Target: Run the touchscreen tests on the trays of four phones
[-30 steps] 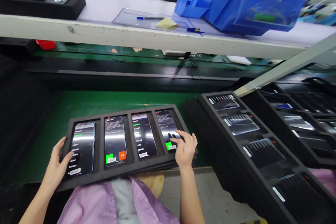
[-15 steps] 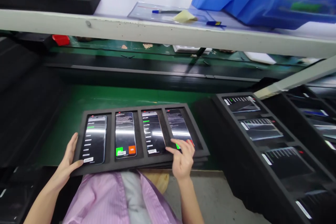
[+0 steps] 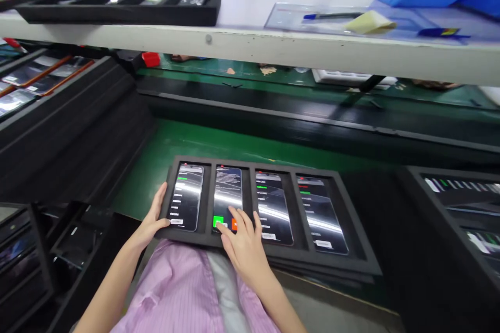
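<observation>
A black foam tray (image 3: 273, 166) lies in front of me on the green belt with several lit phones in its slots. My right hand (image 3: 242, 242) is open, fingers spread, and its forefinger touches the bottom of the second phone (image 3: 227, 195) by a green and an orange button. My left hand (image 3: 150, 221) grips the tray's near left corner, thumb on top next to the first phone (image 3: 185, 195). Two more phones (image 3: 273, 205) (image 3: 322, 216) lie to the right.
Stacked black trays with phones stand at the left (image 3: 50, 114) and right (image 3: 461, 203). A white shelf (image 3: 250, 47) overhead carries a black tray (image 3: 121, 8), a pen and a clear sheet. Blue bins sit at the top right. My pink coat fills the bottom.
My right hand has moved left from the fourth phone to the second phone. The view has swung left, bringing the left tray stacks into sight. The left hand stays on the corner.
</observation>
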Motion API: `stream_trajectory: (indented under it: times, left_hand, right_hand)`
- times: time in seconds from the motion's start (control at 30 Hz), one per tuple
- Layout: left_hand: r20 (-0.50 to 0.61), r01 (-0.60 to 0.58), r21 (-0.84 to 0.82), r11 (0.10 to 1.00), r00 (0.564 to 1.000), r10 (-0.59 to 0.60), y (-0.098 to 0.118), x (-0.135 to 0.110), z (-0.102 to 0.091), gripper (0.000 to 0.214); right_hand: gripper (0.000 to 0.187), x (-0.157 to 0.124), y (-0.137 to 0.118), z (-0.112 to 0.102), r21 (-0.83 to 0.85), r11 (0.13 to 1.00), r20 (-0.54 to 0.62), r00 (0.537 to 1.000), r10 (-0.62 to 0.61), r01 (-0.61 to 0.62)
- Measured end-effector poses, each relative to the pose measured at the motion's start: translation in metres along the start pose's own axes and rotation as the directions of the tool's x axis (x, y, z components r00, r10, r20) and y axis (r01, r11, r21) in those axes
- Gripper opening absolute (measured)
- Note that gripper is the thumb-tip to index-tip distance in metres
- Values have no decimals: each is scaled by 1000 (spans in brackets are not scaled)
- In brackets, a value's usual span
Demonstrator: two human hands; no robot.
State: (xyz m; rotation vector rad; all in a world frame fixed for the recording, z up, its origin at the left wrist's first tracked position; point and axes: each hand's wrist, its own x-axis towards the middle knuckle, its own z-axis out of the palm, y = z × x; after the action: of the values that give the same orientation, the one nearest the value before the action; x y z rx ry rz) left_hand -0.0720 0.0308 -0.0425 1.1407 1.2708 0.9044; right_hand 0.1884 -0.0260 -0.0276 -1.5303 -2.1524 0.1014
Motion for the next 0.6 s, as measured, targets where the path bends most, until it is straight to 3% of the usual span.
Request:
stream_trajectory:
  times: [0.23, 0.4, 0.6]
  left_hand:
    - [-119, 83, -73, 994, 989, -91, 3, 8, 11, 79]
    - [-168, 152, -101, 983, 971, -168, 9, 39, 16, 70]
    - [-170, 190, -82, 978, 965, -201, 17, 69, 18, 68]
  right_hand:
    - [37, 9, 12, 3, 28, 1000, -82, 997, -2, 5]
    - [35, 20, 25, 14, -59, 998, -75, 997, -7, 3]
    - [38, 34, 19, 22, -53, 995, -31, 996, 78, -80]
